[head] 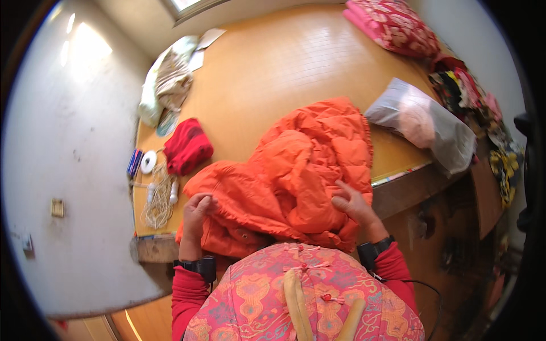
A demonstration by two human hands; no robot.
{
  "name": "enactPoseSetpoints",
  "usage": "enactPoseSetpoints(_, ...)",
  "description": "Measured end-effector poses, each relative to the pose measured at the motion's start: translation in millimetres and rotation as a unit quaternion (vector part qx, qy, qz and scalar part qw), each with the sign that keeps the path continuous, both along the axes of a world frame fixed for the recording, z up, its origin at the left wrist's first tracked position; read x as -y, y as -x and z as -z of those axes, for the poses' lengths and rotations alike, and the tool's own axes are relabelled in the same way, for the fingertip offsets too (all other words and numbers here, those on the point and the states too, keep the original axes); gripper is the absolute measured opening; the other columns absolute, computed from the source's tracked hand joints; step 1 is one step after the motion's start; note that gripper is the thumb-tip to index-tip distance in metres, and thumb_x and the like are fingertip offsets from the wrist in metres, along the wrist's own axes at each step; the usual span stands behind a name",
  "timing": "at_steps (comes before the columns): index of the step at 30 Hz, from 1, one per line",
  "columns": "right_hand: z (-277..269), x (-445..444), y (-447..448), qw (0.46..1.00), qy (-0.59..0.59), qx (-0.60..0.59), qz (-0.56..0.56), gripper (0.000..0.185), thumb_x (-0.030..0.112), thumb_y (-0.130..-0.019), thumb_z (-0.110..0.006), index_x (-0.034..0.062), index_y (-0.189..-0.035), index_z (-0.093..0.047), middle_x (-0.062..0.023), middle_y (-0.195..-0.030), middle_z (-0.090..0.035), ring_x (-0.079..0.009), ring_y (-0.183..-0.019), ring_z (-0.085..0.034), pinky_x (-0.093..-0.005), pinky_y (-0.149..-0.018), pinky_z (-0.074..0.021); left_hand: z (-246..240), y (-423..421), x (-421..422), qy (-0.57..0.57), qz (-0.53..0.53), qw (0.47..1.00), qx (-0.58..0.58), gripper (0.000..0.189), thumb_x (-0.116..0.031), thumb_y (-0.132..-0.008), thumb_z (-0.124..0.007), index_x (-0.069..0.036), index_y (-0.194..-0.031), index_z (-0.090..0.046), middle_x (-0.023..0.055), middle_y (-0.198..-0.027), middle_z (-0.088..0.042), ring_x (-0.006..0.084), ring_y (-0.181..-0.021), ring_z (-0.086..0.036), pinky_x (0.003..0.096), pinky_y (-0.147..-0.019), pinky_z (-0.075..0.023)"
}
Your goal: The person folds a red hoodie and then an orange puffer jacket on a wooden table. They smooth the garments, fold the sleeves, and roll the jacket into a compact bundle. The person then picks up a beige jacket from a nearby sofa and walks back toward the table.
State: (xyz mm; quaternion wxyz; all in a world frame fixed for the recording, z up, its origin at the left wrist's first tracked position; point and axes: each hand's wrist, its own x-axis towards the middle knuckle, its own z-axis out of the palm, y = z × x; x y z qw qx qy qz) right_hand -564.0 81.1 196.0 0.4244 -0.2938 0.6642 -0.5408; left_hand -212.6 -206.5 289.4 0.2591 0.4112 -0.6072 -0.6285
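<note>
A bright orange padded garment (315,157), quilted and crumpled, lies before me over the front edge of the wooden surface. Its near side hangs towards my body, and a round snap shows on it. At its left edge my left hand (199,209) has its fingers curled in, with the fabric at the fingertips. Over the garment's right part rests my right hand (353,203), index finger extended and the others bent. Whether those bent fingers pinch any cloth cannot be made out.
Left of the garment lie a folded red cloth (187,147), a bundled cord (158,200), a white spool (148,162) and a blue box (135,162). A translucent plastic bag (452,140) with something pink inside sits at right. Behind it is patterned red bedding (401,30).
</note>
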Motion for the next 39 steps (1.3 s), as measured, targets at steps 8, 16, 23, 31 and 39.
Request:
enactPoseSetpoints(8,21.3,27.3,-42.5,0.972,-0.131,0.144,-0.130,0.054,0.041,-0.087,-0.063,0.0037,-0.124,-0.051,-0.0055,-0.102,-0.061,-0.0164,-0.091,-0.057,-0.0316,-0.073,-0.0482,93.4,-155.9,-88.5,-0.192,-0.386,0.900,0.067,0.038,-0.043,-0.086,-0.065,-0.011,-0.106,-0.059,0.0071,-0.093,-0.067,0.0173,-0.074,-0.065,0.0308,-0.062,-0.0526)
enactPoseSetpoints(16,-8.0,76.9,-45.7,0.983,-0.106,0.026,-0.147,0.060,0.052,-0.082,-0.064,0.0049,-0.118,-0.053,-0.0088,-0.104,-0.063,-0.0224,-0.089,-0.063,-0.0343,-0.070,-0.0512,97.8,-134.1,-86.8,-0.269,-0.275,0.922,-0.048,0.071,-0.053,-0.078,-0.070,-0.009,-0.128,-0.049,0.0101,-0.113,-0.062,0.0245,-0.092,-0.062,0.0416,-0.075,-0.0520)
enactPoseSetpoints(23,69.7,74.6,-71.2,0.971,-0.128,-0.154,-0.128,0.054,0.038,-0.077,-0.072,-0.0028,-0.110,-0.060,-0.0063,-0.087,-0.064,-0.0217,-0.071,-0.060,-0.0310,-0.067,-0.0496,101.4,-62.8,-74.2,-0.192,-0.259,0.946,-0.020,0.047,-0.031,-0.086,-0.067,-0.006,-0.124,-0.053,0.0072,-0.112,-0.062,0.0222,-0.096,-0.063,0.0408,-0.078,-0.0545)
enactPoseSetpoints(31,-120.6,62.9,19.7,0.992,-0.044,0.014,0.113,0.054,0.031,-0.084,-0.067,-0.0047,-0.121,-0.054,-0.0088,-0.101,-0.060,-0.0216,-0.087,-0.057,-0.0289,-0.077,-0.0470,-48.3,-127.3,-13.0,-0.108,-0.132,0.880,-0.443,0.045,-0.034,-0.100,-0.038,0.000,-0.128,-0.047,0.0129,-0.120,-0.060,0.0255,-0.107,-0.060,0.0393,-0.096,-0.0473)
enactPoseSetpoints(39,-324.8,-57.3,11.8,0.949,0.194,-0.144,0.204,0.055,0.030,-0.086,-0.064,-0.0050,-0.125,-0.049,-0.0114,-0.110,-0.057,-0.0222,-0.096,-0.054,-0.0293,-0.083,-0.0449,-183.9,-194.0,-70.3,0.270,-0.160,0.785,-0.534,0.047,-0.020,-0.097,-0.042,0.009,-0.134,-0.037,0.0207,-0.134,-0.047,0.0297,-0.123,-0.048,0.0429,-0.103,-0.0416)
